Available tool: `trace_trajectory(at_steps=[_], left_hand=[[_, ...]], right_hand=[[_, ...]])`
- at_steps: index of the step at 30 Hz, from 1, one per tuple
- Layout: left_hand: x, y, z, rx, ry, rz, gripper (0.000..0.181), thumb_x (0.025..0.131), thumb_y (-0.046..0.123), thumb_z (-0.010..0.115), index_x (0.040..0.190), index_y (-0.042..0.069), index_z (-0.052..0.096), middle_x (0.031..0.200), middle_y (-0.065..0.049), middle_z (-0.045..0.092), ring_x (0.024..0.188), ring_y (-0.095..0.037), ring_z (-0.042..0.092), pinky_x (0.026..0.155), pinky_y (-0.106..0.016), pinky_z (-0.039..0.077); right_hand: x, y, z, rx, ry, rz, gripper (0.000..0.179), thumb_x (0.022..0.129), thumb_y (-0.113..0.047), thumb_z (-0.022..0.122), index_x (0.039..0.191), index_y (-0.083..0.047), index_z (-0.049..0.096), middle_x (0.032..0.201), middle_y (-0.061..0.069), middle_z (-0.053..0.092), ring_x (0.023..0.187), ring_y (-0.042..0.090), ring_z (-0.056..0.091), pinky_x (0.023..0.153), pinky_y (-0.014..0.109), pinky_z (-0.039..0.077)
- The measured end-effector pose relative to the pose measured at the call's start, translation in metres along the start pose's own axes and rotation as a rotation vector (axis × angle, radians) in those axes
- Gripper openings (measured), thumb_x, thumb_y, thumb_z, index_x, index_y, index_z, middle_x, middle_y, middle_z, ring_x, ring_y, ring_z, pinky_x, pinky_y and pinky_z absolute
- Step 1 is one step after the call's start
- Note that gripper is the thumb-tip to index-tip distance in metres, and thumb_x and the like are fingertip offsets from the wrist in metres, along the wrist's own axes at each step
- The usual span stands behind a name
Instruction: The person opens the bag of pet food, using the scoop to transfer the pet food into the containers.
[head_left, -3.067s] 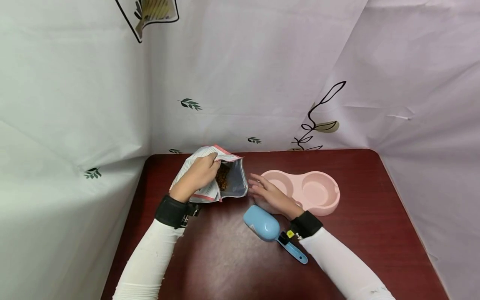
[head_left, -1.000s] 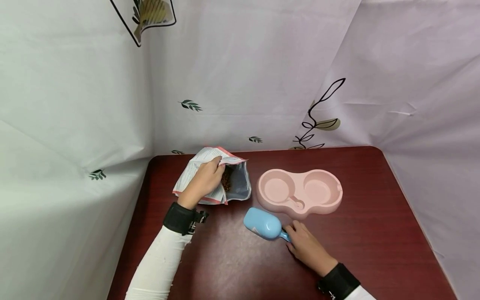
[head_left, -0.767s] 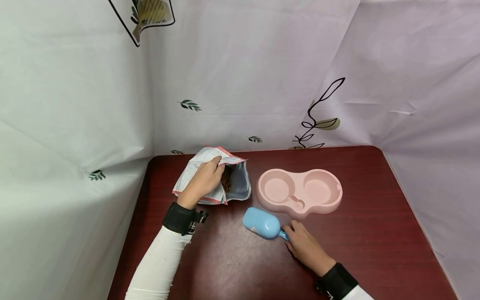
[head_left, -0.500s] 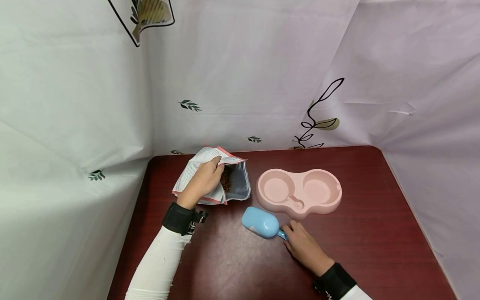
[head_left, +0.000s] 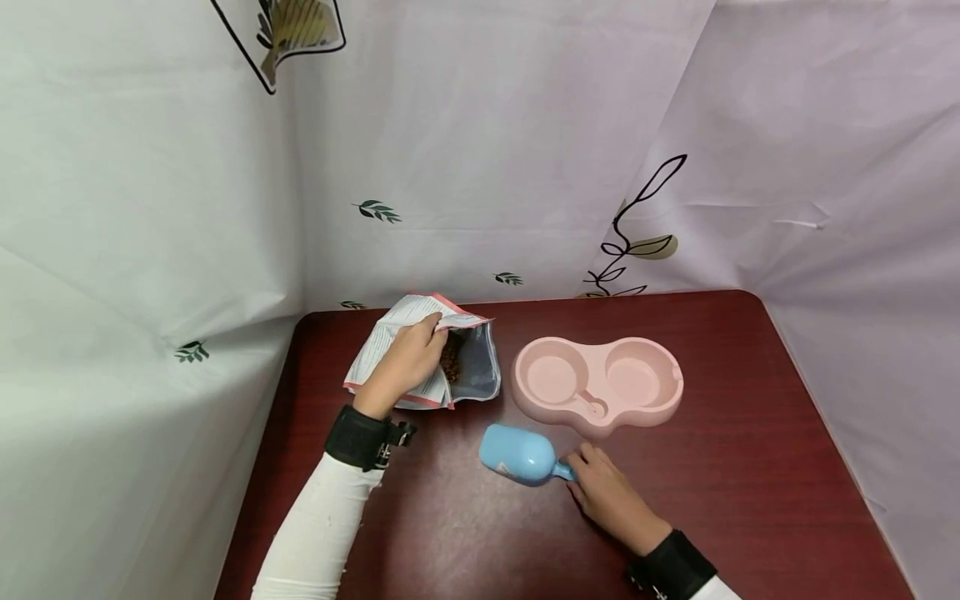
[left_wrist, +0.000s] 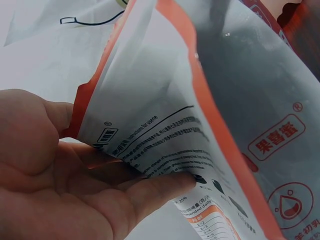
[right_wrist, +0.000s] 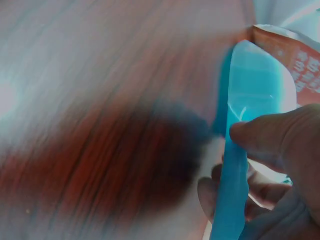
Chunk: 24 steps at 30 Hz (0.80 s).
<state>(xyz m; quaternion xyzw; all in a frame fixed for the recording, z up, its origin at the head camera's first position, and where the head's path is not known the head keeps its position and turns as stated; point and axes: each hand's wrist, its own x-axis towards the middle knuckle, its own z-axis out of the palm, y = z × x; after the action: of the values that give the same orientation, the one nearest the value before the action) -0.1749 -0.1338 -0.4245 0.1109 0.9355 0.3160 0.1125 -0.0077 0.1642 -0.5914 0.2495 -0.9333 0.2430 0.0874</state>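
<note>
A white pouch bag (head_left: 390, 333) with red edging lies at the back left of the table, its mouth spread toward the right. Brown kibble (head_left: 452, 363) shows inside. My left hand (head_left: 405, 358) pinches the upper edge of that mouth; in the left wrist view the thumb and fingers (left_wrist: 155, 192) are on either side of the printed film. With my right hand (head_left: 611, 492) I hold a light blue scoop (head_left: 517, 454) by its handle, its head pointing left toward the front of the bag. The right wrist view shows the thumb (right_wrist: 265, 132) along the handle.
A pink double bowl (head_left: 600, 375) with two round hollows stands right of the bag, behind the scoop. The dark red table (head_left: 750, 467) ends at a patterned white cloth (head_left: 480, 167) at the back and sides.
My right hand has come away from beside the bag's mouth and taken the scoop's handle. Lately the scoop's head has swung slightly toward me. The left hand keeps its hold.
</note>
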Motion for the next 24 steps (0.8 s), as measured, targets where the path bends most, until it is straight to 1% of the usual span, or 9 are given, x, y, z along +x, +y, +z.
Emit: trace_trajectory(at_steps=[4, 7, 9, 11, 12, 15, 18, 21, 24], left_hand=[[0.0, -0.001, -0.001, 0.004, 0.002, -0.002, 0.052, 0.105, 0.028, 0.036, 0.148, 0.0, 0.037, 0.145, -0.022, 0.048, 0.124, -0.031, 0.051, 0.096, -0.051, 0.046], [-0.001, 0.0, -0.002, 0.004, 0.002, -0.004, 0.052, 0.105, 0.028, 0.036, 0.148, 0.0, 0.037, 0.145, -0.022, 0.048, 0.121, -0.029, 0.052, 0.094, -0.05, 0.046], [-0.001, 0.0, -0.003, 0.006, 0.002, -0.003, 0.052, 0.105, 0.028, 0.036, 0.148, 0.0, 0.037, 0.144, -0.021, 0.049, 0.117, -0.028, 0.053, 0.092, -0.049, 0.046], [-0.001, 0.0, -0.003, 0.005, 0.0, -0.003, 0.052, 0.105, 0.028, 0.036, 0.148, 0.0, 0.037, 0.142, -0.021, 0.051, 0.109, -0.029, 0.055, 0.086, -0.048, 0.045], [-0.001, 0.0, -0.003, 0.007, 0.002, -0.001, 0.052, 0.105, 0.028, 0.036, 0.148, 0.0, 0.037, 0.142, -0.021, 0.051, 0.11, -0.029, 0.055, 0.087, -0.048, 0.045], [-0.001, -0.001, -0.002, 0.011, 0.005, 0.002, 0.052, 0.105, 0.028, 0.036, 0.148, 0.0, 0.038, 0.143, -0.022, 0.05, 0.119, -0.03, 0.054, 0.092, -0.049, 0.046], [0.0, 0.0, -0.002, 0.012, 0.009, 0.005, 0.051, 0.104, 0.028, 0.037, 0.147, 0.0, 0.039, 0.144, -0.021, 0.049, 0.128, -0.031, 0.048, 0.099, -0.052, 0.045], [0.0, 0.0, -0.002, 0.01, 0.008, 0.007, 0.051, 0.104, 0.028, 0.037, 0.147, 0.0, 0.039, 0.143, -0.021, 0.05, 0.122, -0.031, 0.052, 0.096, -0.05, 0.046], [0.0, 0.0, -0.001, 0.008, 0.002, 0.01, 0.052, 0.105, 0.028, 0.036, 0.148, 0.0, 0.038, 0.14, -0.021, 0.052, 0.109, -0.03, 0.056, 0.087, -0.048, 0.045]], right_hand=[[-0.001, -0.003, -0.004, 0.12, -0.083, 0.023, 0.023, 0.078, -0.006, 0.077, 0.098, -0.008, 0.068, 0.089, -0.002, 0.052, 0.079, 0.012, 0.052, 0.066, 0.034, 0.052], [0.0, -0.006, -0.009, 0.259, -0.176, 0.039, 0.023, 0.084, -0.006, 0.072, 0.106, -0.009, 0.069, 0.096, -0.001, 0.059, 0.088, 0.013, 0.058, 0.074, 0.037, 0.055], [0.001, -0.007, -0.012, 0.334, -0.215, 0.025, 0.022, 0.086, -0.006, 0.07, 0.108, -0.01, 0.069, 0.1, 0.0, 0.064, 0.093, 0.014, 0.061, 0.077, 0.038, 0.056], [0.001, -0.007, -0.015, 0.398, -0.259, 0.019, 0.022, 0.088, -0.006, 0.068, 0.109, -0.011, 0.069, 0.102, -0.002, 0.066, 0.095, 0.013, 0.062, 0.078, 0.038, 0.056], [0.001, -0.007, -0.017, 0.42, -0.272, 0.014, 0.021, 0.089, -0.006, 0.067, 0.11, -0.012, 0.069, 0.102, -0.002, 0.067, 0.095, 0.013, 0.062, 0.078, 0.038, 0.056], [0.0, -0.006, -0.019, 0.468, -0.31, 0.03, 0.02, 0.093, -0.008, 0.063, 0.112, -0.012, 0.069, 0.104, -0.002, 0.07, 0.095, 0.011, 0.063, 0.077, 0.037, 0.056], [-0.001, -0.004, -0.02, 0.518, -0.358, 0.085, 0.021, 0.096, -0.012, 0.059, 0.116, -0.008, 0.067, 0.105, 0.002, 0.071, 0.093, 0.012, 0.064, 0.076, 0.037, 0.056], [-0.002, -0.002, -0.021, 0.542, -0.382, 0.153, 0.021, 0.096, -0.016, 0.06, 0.114, -0.006, 0.065, 0.097, 0.002, 0.07, 0.084, 0.009, 0.063, 0.07, 0.033, 0.055], [-0.003, 0.0, -0.022, 0.501, -0.358, 0.21, 0.016, 0.093, -0.021, 0.065, 0.104, -0.009, 0.063, 0.084, -0.004, 0.062, 0.073, 0.006, 0.057, 0.062, 0.028, 0.05]])
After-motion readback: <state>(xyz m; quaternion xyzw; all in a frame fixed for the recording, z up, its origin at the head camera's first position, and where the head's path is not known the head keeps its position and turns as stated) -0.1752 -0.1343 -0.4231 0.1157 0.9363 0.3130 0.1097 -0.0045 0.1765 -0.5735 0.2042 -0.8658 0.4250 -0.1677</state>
